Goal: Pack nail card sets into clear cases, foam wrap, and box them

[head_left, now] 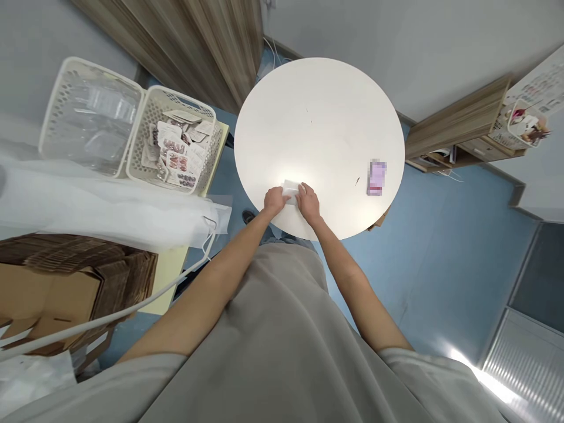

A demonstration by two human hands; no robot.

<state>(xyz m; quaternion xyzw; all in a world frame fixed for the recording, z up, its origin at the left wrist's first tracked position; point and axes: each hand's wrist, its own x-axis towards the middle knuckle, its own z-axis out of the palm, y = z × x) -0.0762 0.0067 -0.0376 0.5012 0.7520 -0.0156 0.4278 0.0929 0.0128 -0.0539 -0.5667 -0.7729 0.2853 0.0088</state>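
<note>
Place: small packing room, apparently; signs: stacked cardboard (79, 252); white sheeting (110, 205); basket (140, 138) of carded packs (177, 161)

On the round white table (335, 111), a white packet (290, 187) and blurred purple item (376, 177)

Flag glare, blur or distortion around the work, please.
Head view: glare on the white table near the fingers, washing out the pale packet; head view: wide-angle look, with the cabinet at right leaning outward; head view: purple item pixelated, details lost; head view: bright streak on the floor, lower right.
</note>
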